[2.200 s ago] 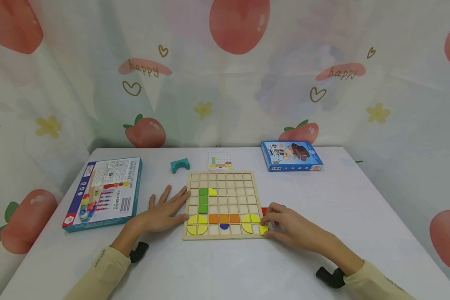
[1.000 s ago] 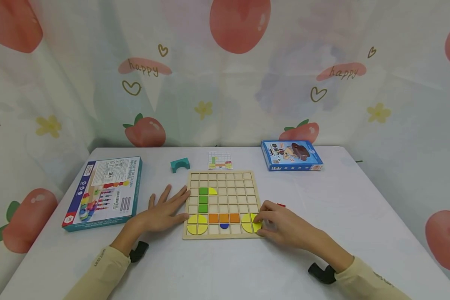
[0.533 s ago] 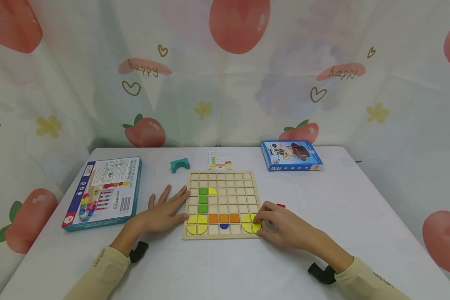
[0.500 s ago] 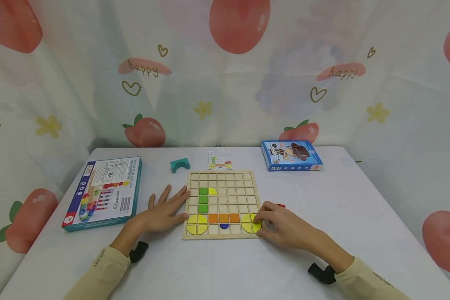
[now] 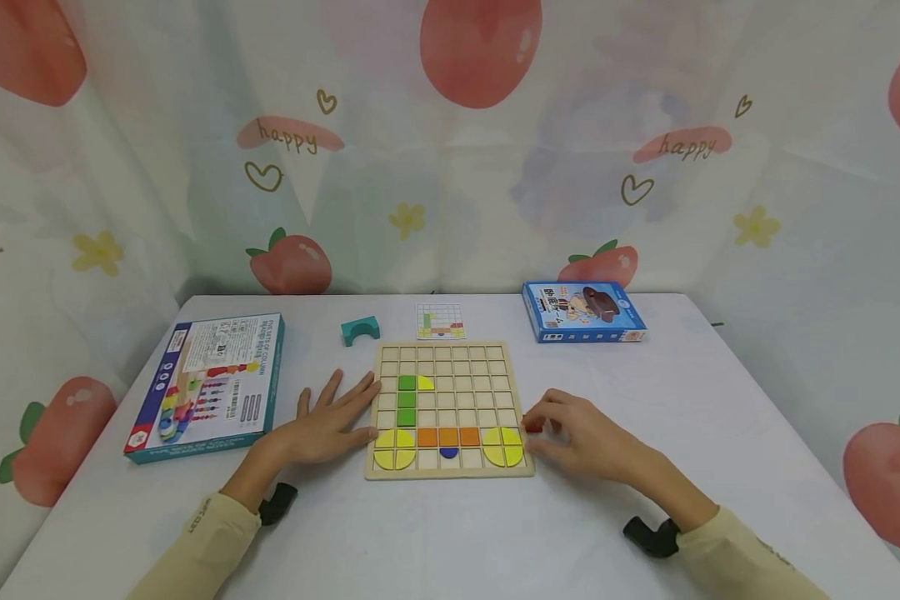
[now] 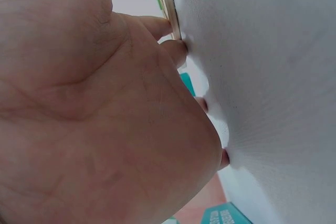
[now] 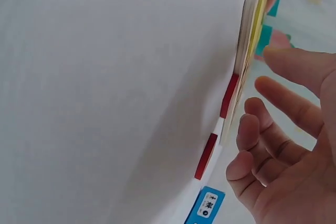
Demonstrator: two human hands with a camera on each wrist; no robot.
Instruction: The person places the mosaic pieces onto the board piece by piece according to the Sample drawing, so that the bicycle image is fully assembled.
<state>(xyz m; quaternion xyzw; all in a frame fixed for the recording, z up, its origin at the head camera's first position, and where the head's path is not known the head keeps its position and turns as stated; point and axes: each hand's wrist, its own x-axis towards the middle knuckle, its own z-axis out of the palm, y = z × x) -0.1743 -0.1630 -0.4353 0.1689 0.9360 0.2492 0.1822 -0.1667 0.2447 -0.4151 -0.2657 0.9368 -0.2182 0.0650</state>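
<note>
My left hand (image 5: 328, 429) lies with fingers spread, fingertips and thumb touching the left edge of the wooden grid board (image 5: 450, 477). Beyond the board's right edge, my right hand (image 5: 588, 437) hovers with thumb and fingers apart, near a red piece (image 5: 531, 424) partly hidden by the fingers. The right wrist view shows that red piece (image 7: 229, 96) beside the board and another red piece (image 7: 206, 156) farther off, neither held. On the board sit green squares (image 5: 407, 400), orange squares (image 5: 447, 437), a blue half-circle (image 5: 448, 452) and several yellow quarter-circles (image 5: 492, 457).
A pattern card (image 5: 440, 322) lies behind the board, with a teal arch block (image 5: 360, 328) to its left. A large flat box (image 5: 210, 383) is at the left, and a blue box (image 5: 583, 312) stands back right.
The right hand has set a yellow quarter-circle into the board's lower right corner, released it, and shifted right toward the red piece. The left hand has stayed still.
</note>
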